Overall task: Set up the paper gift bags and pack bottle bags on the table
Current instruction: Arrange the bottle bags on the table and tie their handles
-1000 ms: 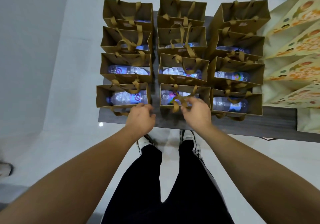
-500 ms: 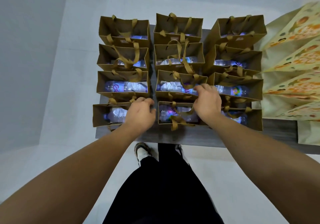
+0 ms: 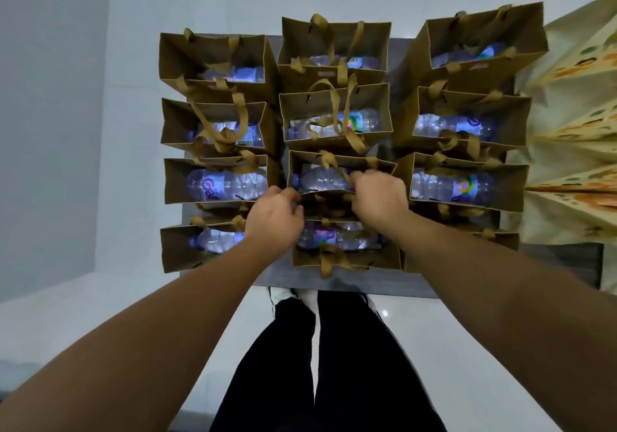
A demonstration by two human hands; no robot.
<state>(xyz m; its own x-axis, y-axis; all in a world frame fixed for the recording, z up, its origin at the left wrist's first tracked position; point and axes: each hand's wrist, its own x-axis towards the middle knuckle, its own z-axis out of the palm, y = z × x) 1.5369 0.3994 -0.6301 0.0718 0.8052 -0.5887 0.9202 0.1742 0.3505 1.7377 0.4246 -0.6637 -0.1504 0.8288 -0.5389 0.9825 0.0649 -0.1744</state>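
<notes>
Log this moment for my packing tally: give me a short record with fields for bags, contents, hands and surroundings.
bags: twelve brown paper gift bags in three columns of four on the grey table
contents: a water bottle lying in each bag where visible
left hand: grips the near rim of the middle column's second-nearest bag
right hand: pinches that bag's ribbon handle
surroundings: patterned cream bags at the right

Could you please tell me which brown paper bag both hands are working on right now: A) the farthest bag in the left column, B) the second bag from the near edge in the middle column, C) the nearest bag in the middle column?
B: the left hand and right hand are at the near rim of the second middle bag, reaching over the nearest one.
</notes>
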